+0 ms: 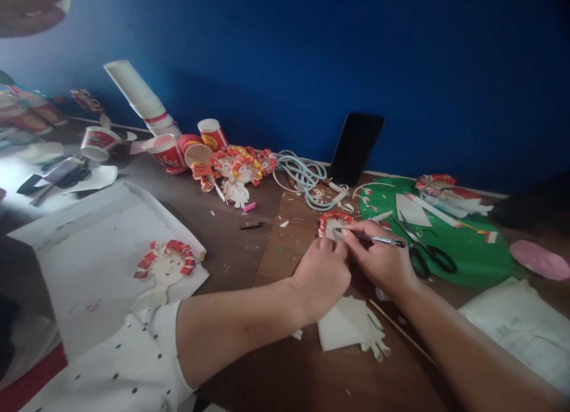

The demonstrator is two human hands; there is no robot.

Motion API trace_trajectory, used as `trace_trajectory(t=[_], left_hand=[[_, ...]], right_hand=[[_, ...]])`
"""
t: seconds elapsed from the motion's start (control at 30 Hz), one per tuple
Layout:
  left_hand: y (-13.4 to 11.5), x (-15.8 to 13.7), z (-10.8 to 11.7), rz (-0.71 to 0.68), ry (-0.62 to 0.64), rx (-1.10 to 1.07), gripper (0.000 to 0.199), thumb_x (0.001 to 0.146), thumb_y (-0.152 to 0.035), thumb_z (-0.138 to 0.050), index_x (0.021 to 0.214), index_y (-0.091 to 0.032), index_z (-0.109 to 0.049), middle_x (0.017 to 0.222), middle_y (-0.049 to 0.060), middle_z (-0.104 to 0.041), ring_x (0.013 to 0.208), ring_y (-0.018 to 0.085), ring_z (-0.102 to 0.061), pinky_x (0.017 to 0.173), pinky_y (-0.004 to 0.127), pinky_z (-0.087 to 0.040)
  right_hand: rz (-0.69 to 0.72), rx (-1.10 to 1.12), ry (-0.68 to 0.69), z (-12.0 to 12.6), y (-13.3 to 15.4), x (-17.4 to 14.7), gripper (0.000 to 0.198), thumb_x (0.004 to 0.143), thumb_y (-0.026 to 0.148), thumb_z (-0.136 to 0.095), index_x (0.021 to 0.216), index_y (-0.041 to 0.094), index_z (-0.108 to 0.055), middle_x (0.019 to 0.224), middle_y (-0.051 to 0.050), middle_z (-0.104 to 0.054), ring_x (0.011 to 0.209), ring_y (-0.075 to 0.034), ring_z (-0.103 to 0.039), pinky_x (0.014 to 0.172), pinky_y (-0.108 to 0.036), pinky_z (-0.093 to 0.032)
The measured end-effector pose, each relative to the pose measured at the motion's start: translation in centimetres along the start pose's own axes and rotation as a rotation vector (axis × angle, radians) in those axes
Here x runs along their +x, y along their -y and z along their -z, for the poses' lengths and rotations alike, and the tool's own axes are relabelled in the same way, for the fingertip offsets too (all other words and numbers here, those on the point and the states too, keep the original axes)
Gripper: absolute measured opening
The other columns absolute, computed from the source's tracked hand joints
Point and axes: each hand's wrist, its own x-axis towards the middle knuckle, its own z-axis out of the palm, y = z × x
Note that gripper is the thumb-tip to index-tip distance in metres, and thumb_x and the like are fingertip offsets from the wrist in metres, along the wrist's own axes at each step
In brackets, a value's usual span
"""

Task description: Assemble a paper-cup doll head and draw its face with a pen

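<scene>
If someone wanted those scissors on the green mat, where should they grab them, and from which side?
Probably by the black handles, coming from the near right: the loops of the scissors face that way, the blades point away, and the right hand lies close on the left.
</scene>
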Motion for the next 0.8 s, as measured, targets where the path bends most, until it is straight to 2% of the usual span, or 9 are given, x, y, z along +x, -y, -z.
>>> trace_trajectory(t=[0.8], left_hand=[[0.05, -0.04, 0.04, -0.009, 0.006, -0.023, 0.027, 0.089, -0.023, -0.050, 0.103, -0.011, -0.070, 0.104, 0.015, -0.061, 0.093, 0.028, -0.057, 0.077, 0.038, -0.045]], right_hand=[[0.006, 0.038, 0.019, -0.16, -0.38, 0.00, 0.018, 0.087, 0.036, -0.054, 0.090, 0.023, -0.067, 0.089, -0.002, -0.072, 0.080, -0.018, -0.067, 0.076, -0.031, -0.050]])
